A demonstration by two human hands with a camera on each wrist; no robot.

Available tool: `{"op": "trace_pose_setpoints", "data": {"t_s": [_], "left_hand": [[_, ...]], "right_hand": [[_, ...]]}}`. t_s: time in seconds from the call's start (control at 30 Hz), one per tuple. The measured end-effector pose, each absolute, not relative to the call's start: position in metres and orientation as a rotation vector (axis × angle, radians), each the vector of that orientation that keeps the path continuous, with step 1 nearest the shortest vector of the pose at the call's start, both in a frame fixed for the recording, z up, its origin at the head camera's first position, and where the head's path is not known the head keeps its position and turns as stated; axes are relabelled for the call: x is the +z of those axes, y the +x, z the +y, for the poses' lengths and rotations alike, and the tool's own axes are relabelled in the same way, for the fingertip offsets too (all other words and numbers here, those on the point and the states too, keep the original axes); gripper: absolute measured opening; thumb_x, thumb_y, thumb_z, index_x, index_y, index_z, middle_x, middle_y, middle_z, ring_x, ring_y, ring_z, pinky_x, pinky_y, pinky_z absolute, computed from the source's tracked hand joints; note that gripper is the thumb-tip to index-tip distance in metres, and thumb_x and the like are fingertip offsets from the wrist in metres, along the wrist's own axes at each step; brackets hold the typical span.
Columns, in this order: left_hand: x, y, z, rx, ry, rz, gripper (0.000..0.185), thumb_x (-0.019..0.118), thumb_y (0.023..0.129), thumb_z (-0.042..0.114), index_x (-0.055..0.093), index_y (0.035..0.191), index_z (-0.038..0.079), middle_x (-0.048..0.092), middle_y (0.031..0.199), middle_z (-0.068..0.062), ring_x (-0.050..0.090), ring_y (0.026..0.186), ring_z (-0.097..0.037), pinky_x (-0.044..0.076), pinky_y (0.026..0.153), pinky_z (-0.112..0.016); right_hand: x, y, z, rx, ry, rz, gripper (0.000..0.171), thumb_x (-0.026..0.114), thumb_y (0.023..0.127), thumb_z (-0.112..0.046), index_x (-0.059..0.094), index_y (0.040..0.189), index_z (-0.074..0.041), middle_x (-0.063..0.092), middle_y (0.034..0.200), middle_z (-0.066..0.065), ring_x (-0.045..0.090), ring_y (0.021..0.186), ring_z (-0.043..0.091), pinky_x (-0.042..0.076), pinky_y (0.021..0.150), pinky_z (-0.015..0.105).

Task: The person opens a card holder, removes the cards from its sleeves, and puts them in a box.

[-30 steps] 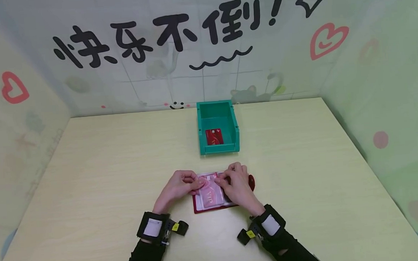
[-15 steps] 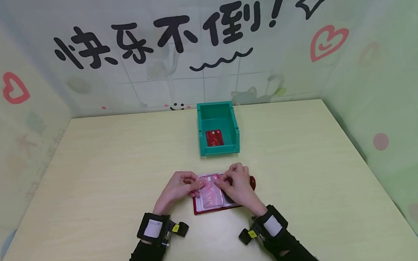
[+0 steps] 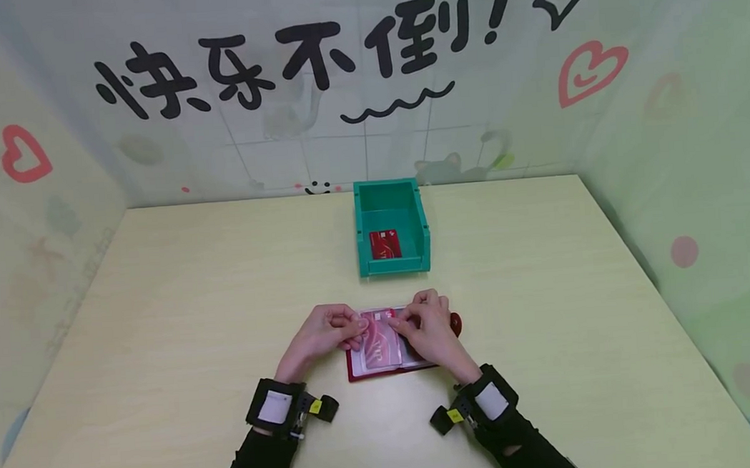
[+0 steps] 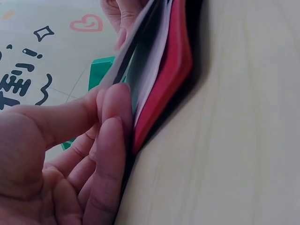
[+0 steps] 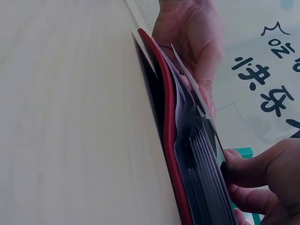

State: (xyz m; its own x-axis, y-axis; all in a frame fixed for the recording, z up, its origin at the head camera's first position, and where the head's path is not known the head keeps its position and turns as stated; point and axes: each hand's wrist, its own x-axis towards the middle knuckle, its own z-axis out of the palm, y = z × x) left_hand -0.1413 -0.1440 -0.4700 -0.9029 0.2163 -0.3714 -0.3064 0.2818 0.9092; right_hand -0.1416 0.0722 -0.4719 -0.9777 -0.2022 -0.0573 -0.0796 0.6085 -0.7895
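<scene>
A red card holder (image 3: pixel 358 377) lies open on the table, with a stack of clear plastic sleeves (image 5: pixel 201 154) seen edge-on in the right wrist view. In one sleeve, a pink-red card (image 3: pixel 380 348) shows through the plastic. My left hand (image 3: pixel 325 331) pinches the left edge of that sleeve between thumb and fingers; the left wrist view shows the sleeve lifted off the red cover (image 4: pixel 176 61). At the card's upper right, my right hand (image 3: pixel 429 327) pinches the sleeve's other side. A dark red rounded tab (image 3: pixel 456 323) peeks out beyond the right hand.
Behind the card holder stands a green open bin (image 3: pixel 394 267) with a red card (image 3: pixel 385 244) lying inside. The pale wooden table (image 3: pixel 193 309) is bounded by printed walls (image 3: pixel 267 162) at the back and sides.
My right hand has shifted slightly to the right. The card in the sleeve now looks a deeper pink and less hazy. My left hand keeps its pinch, and the bin has stayed put.
</scene>
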Motion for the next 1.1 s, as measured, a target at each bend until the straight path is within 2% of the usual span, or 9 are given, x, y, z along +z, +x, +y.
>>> {"op": "trace_pose_setpoints", "data": {"t_s": [0.23,0.53,0.83,1.1], "left_hand": [[-0.472,-0.145,-0.146,1.644,-0.001,2.138,0.015,0.067,0.097,0.013,0.065,0.096,-0.002,0.069,0.071,0.002,0.063,0.063,-0.01,0.054,0.063,-0.021],[-0.47,-0.143,-0.147,1.631,0.003,2.136,0.016,0.065,0.098,0.014,0.063,0.097,-0.002,0.066,0.071,0.002,0.062,0.064,-0.01,0.054,0.064,-0.021],[-0.472,-0.144,-0.145,1.624,0.012,2.176,0.017,0.062,0.099,0.015,0.062,0.098,-0.002,0.063,0.071,0.002,0.06,0.063,-0.01,0.054,0.062,-0.021],[-0.47,-0.141,-0.145,1.602,-0.016,2.199,0.019,0.063,0.099,0.018,0.063,0.1,-0.002,0.066,0.074,-0.002,0.061,0.063,-0.012,0.055,0.063,-0.023]], "right_hand": [[-0.471,-0.144,0.074,-1.332,-0.257,2.675,0.018,0.074,0.091,-0.018,0.074,0.084,-0.001,0.044,0.105,0.011,0.035,0.107,0.029,0.029,0.082,0.038],[-0.47,-0.145,0.082,-1.354,-0.286,2.653,0.014,0.072,0.092,-0.013,0.074,0.088,0.0,0.043,0.109,0.014,0.036,0.112,0.03,0.037,0.083,0.037],[-0.468,-0.146,0.083,-1.278,-0.266,2.668,0.024,0.079,0.087,-0.03,0.07,0.074,-0.012,0.045,0.11,0.011,0.036,0.116,0.027,0.038,0.08,0.035],[-0.465,-0.155,0.098,-1.302,-0.27,2.565,0.02,0.074,0.091,-0.021,0.07,0.08,-0.006,0.047,0.111,0.014,0.041,0.113,0.028,0.045,0.079,0.032]]}}
